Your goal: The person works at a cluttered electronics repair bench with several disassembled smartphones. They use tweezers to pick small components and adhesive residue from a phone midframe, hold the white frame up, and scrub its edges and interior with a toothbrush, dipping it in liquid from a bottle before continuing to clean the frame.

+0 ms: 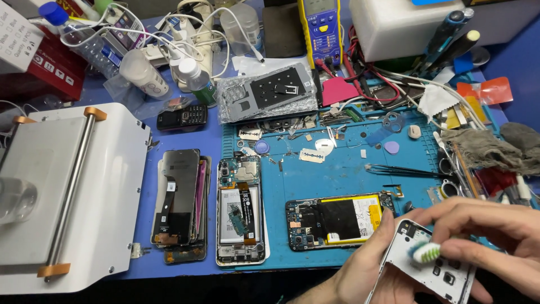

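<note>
My left hand [363, 273] holds a white plastic phone frame [444, 273] at the bottom right, tilted, with its cut-outs facing up. My right hand [495, 233] grips a small brush whose green and white bristles [426, 252] press on the upper part of that frame. The brush handle is hidden inside my fingers. Both hands hover over the near right corner of a blue work mat [337, 169].
An opened phone with a yellow-edged battery [337, 219] lies just left of my hands; another opened phone [241, 208] and a stack of screens [180, 202] lie further left. A white roller machine [67, 191] fills the left. Tweezers [399, 169], grey rag [484, 149], yellow multimeter [320, 28], bottles and cables crowd the back.
</note>
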